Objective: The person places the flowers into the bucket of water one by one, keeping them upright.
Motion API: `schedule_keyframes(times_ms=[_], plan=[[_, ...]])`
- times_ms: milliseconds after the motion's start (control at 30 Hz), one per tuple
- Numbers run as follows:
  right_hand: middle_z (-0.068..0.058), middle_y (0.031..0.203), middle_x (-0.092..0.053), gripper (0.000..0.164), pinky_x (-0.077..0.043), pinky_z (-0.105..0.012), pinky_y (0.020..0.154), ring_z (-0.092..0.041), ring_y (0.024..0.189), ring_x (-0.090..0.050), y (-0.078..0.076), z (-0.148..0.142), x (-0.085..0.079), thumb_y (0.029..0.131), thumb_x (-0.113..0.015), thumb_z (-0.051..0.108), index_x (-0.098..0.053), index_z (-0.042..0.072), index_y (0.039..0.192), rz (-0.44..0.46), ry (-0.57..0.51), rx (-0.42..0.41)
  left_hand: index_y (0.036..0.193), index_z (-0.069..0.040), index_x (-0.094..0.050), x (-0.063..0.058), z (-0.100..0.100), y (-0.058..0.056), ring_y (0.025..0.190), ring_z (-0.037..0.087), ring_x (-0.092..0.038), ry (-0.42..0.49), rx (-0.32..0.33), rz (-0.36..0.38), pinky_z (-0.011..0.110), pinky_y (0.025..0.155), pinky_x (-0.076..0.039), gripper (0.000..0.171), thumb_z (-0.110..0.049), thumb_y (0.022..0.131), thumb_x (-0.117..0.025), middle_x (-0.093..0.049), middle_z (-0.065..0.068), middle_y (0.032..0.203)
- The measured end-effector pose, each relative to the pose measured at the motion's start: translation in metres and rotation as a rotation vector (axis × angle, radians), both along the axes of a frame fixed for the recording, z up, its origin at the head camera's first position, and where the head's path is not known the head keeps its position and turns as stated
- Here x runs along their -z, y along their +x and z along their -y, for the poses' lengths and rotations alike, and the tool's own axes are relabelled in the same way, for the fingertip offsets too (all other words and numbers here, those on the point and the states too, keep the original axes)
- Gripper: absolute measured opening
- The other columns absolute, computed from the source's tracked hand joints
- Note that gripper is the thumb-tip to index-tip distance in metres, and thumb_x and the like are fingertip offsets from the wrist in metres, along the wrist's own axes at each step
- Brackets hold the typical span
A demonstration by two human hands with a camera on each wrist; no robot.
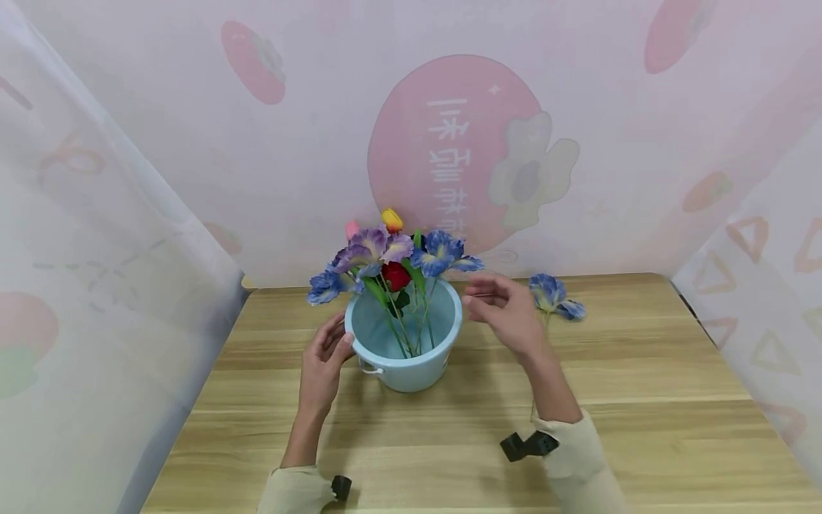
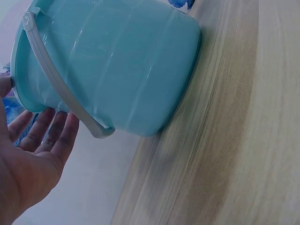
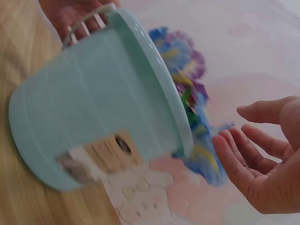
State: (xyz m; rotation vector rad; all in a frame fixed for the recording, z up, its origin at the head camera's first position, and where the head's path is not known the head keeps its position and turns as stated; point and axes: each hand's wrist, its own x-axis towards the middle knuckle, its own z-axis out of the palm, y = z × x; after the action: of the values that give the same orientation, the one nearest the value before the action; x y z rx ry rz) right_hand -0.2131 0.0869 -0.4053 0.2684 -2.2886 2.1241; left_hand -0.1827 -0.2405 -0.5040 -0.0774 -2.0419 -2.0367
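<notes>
A light blue bucket (image 1: 411, 377) stands upright on the table, with artificial flowers leaning inside it. Among them are a purple iris (image 1: 367, 246), blue irises (image 1: 440, 254), a red rose (image 1: 395, 275) and a yellow tulip (image 1: 392, 220). My left hand (image 1: 321, 368) touches the bucket's left side, thumb at the rim and fingers extended along the outside. Beside that hand, the pale handle (image 2: 60, 86) hangs down. To the right of the rim, my right hand (image 1: 511, 314) is held apart from the bucket, its fingers loosely bent around nothing.
A loose blue iris (image 1: 548, 293) lies on the wooden table (image 1: 642, 371) to the right, its stem partly hidden by my right arm. Printed cloth (image 1: 308, 143) hangs behind the table and along both sides. The bucket carries a paper label (image 3: 108, 157).
</notes>
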Motion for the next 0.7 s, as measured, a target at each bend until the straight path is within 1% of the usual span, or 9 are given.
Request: schedule_keyframes(times_ms=[100, 200, 333, 500, 633, 700], plan=[[-0.023, 0.128, -0.067, 0.04, -0.068, -0.029, 0.088, -0.012, 0.103, -0.074, 0.004, -0.021, 0.006, 0.102, -0.073, 0.008, -0.064, -0.002, 0.14, 0.028, -0.011, 0.053, 0.155, -0.006, -0.054, 0.001, -0.001, 0.0, 0.126, 0.015, -0.067, 0.003, -0.001, 0.002, 0.023, 0.093, -0.064, 0.047, -0.015, 0.11, -0.063, -0.06, 0.022, 0.151], [-0.013, 0.126, -0.067, 0.043, -0.067, -0.027, 0.089, -0.009, 0.105, -0.074, 0.006, -0.039, 0.01, 0.104, -0.072, 0.011, -0.061, -0.003, 0.143, 0.053, -0.001, 0.093, 0.155, -0.006, -0.054, 0.001, -0.001, 0.0, 0.126, 0.014, -0.067, -0.001, -0.006, 0.003, 0.022, 0.093, -0.064, 0.048, -0.016, 0.11, -0.063, -0.06, 0.023, 0.151], [-0.008, 0.124, -0.065, 0.045, -0.067, -0.027, 0.09, -0.005, 0.104, -0.073, 0.008, -0.06, 0.015, 0.104, -0.071, 0.013, -0.058, -0.004, 0.144, 0.076, 0.005, 0.126, 0.156, -0.006, -0.053, 0.0, 0.0, 0.001, 0.126, 0.013, -0.067, -0.01, -0.007, 0.004, 0.021, 0.093, -0.064, 0.048, -0.016, 0.11, -0.063, -0.06, 0.023, 0.151], [-0.001, 0.121, -0.066, 0.05, -0.066, -0.025, 0.09, -0.002, 0.102, -0.073, 0.01, -0.081, 0.022, 0.104, -0.072, 0.017, -0.055, -0.003, 0.148, 0.102, 0.023, 0.159, 0.155, -0.008, -0.054, 0.001, 0.0, 0.001, 0.127, 0.016, -0.067, 0.001, -0.005, 0.003, 0.022, 0.093, -0.064, 0.048, -0.016, 0.11, -0.064, -0.061, 0.021, 0.151], [0.007, 0.115, -0.066, 0.054, -0.066, -0.024, 0.09, 0.0, 0.101, -0.071, 0.009, -0.096, 0.031, 0.104, -0.073, 0.016, -0.052, -0.005, 0.15, 0.132, 0.018, 0.179, 0.155, -0.007, -0.055, 0.001, -0.001, 0.001, 0.128, 0.018, -0.067, 0.019, 0.003, -0.002, 0.023, 0.093, -0.065, 0.047, -0.015, 0.109, -0.064, -0.061, 0.02, 0.15], [0.009, 0.113, -0.067, 0.055, -0.066, -0.025, 0.09, 0.0, 0.101, -0.071, 0.007, -0.102, 0.037, 0.104, -0.073, 0.016, -0.052, -0.005, 0.15, 0.15, 0.015, 0.191, 0.155, -0.007, -0.055, 0.001, -0.001, 0.001, 0.128, 0.018, -0.067, 0.02, 0.006, -0.003, 0.023, 0.093, -0.065, 0.047, -0.015, 0.109, -0.064, -0.061, 0.02, 0.15]])
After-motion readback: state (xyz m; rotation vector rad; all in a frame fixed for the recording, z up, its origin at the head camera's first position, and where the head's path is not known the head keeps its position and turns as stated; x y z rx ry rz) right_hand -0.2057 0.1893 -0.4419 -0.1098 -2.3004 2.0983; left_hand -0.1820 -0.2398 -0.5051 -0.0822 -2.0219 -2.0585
